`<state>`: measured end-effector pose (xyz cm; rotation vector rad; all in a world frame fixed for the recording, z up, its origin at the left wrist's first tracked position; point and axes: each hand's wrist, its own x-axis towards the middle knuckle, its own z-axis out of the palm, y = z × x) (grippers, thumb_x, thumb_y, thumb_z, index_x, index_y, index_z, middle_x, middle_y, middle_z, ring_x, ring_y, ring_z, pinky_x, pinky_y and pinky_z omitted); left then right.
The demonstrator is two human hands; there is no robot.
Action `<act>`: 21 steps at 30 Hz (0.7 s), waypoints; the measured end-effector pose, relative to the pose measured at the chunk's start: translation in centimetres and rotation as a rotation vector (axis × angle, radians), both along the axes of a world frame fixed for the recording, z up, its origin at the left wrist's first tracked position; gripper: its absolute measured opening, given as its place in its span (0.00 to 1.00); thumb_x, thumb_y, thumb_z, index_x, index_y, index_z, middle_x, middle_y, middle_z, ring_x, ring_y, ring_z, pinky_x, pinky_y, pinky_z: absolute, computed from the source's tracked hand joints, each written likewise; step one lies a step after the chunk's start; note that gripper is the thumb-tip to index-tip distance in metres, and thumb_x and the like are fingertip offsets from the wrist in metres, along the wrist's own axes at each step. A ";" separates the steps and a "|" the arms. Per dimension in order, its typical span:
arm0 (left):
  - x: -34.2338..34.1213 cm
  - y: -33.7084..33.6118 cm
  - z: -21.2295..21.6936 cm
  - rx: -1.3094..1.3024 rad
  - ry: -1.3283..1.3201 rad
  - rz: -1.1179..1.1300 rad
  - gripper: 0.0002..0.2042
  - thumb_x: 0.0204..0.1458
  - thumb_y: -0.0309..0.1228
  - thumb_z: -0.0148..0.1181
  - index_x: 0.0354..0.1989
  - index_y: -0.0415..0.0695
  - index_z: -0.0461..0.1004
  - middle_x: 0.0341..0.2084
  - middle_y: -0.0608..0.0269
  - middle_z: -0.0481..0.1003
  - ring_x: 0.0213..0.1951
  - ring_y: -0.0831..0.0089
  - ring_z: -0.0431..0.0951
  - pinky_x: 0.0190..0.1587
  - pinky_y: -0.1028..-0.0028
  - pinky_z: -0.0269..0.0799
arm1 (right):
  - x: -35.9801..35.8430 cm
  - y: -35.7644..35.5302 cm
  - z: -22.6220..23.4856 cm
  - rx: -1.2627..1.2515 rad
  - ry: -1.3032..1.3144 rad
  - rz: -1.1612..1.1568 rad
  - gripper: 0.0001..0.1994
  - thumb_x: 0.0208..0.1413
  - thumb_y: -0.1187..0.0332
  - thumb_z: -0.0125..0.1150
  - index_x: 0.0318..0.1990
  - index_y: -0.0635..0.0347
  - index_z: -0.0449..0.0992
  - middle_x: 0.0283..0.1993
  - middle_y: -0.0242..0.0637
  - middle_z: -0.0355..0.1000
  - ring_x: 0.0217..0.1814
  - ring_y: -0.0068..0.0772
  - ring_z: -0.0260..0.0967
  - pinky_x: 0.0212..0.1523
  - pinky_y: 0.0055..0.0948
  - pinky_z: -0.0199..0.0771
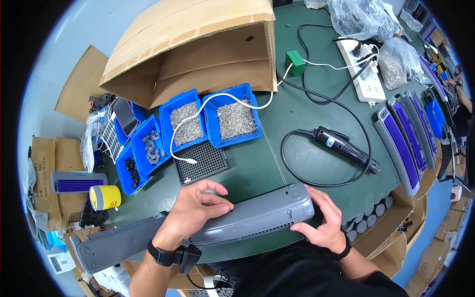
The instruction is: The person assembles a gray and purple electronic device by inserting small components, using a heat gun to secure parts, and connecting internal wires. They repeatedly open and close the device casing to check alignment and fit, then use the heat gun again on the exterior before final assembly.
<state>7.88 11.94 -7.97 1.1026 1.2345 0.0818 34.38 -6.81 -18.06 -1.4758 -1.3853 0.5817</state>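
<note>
A long grey plastic housing (257, 214) with rows of slots along its near side lies in front of me at the table's near edge. My right hand (324, 220) grips its right end, thumb on the near side and fingers on the far side. Over the housing's left part, my left hand (198, 210) has thumb and fingertips pinched on a tiny dark thing too small to name. To the left, a second grey housing (116, 245) is partly behind my left wrist. A black perforated tray (203, 162) sits just beyond my left hand.
Blue bins of screws (236, 119) and of grey clips (151, 148) stand before an open cardboard box (193, 59). A corded black electric screwdriver (344, 148) lies at right, near a white power strip (363, 74) and several purple-grilled units (398, 148). A yellow tub (105, 197) is at left.
</note>
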 end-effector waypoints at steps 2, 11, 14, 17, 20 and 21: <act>0.0 -0.2 0.0 0.011 0.028 -0.001 0.14 0.58 0.15 0.68 0.50 0.38 0.75 0.40 0.48 0.86 0.44 0.72 0.86 0.49 0.74 0.82 | 0.1 0.0 0.0 0.003 -0.006 -0.002 0.43 0.41 0.56 0.88 0.61 0.74 0.76 0.62 0.58 0.77 0.63 0.56 0.79 0.64 0.43 0.78; 0.1 -0.9 -0.4 0.043 0.005 0.016 0.11 0.58 0.16 0.69 0.48 0.37 0.78 0.40 0.49 0.87 0.43 0.74 0.86 0.47 0.75 0.82 | 0.1 0.1 0.1 -0.003 0.007 -0.006 0.43 0.41 0.55 0.88 0.61 0.74 0.76 0.62 0.58 0.77 0.63 0.55 0.79 0.64 0.43 0.79; 0.1 -0.9 0.3 0.134 0.087 -0.120 0.11 0.59 0.16 0.67 0.50 0.36 0.80 0.41 0.52 0.87 0.42 0.77 0.85 0.47 0.76 0.81 | 0.1 0.0 0.0 0.000 0.009 -0.009 0.43 0.41 0.55 0.88 0.61 0.74 0.76 0.62 0.58 0.77 0.63 0.55 0.79 0.64 0.42 0.79; 0.2 -1.2 1.0 0.172 0.117 -0.165 0.11 0.60 0.16 0.65 0.51 0.36 0.81 0.43 0.54 0.87 0.43 0.79 0.85 0.47 0.77 0.80 | 0.0 0.0 0.0 0.001 0.012 -0.009 0.42 0.41 0.55 0.88 0.61 0.74 0.76 0.61 0.58 0.78 0.63 0.54 0.79 0.64 0.42 0.79; 0.4 -0.9 1.2 0.191 0.109 -0.167 0.13 0.61 0.15 0.63 0.53 0.37 0.80 0.43 0.55 0.87 0.45 0.80 0.84 0.49 0.77 0.79 | 0.0 0.0 0.0 -0.001 0.015 -0.016 0.42 0.41 0.55 0.88 0.60 0.74 0.76 0.61 0.58 0.78 0.63 0.55 0.79 0.64 0.43 0.79; 0.3 -0.6 1.1 0.237 0.097 -0.135 0.13 0.61 0.15 0.62 0.53 0.37 0.80 0.43 0.56 0.87 0.45 0.80 0.84 0.50 0.77 0.79 | 0.0 0.0 0.0 0.002 0.017 -0.016 0.42 0.42 0.55 0.88 0.60 0.74 0.76 0.61 0.58 0.78 0.62 0.55 0.79 0.63 0.43 0.79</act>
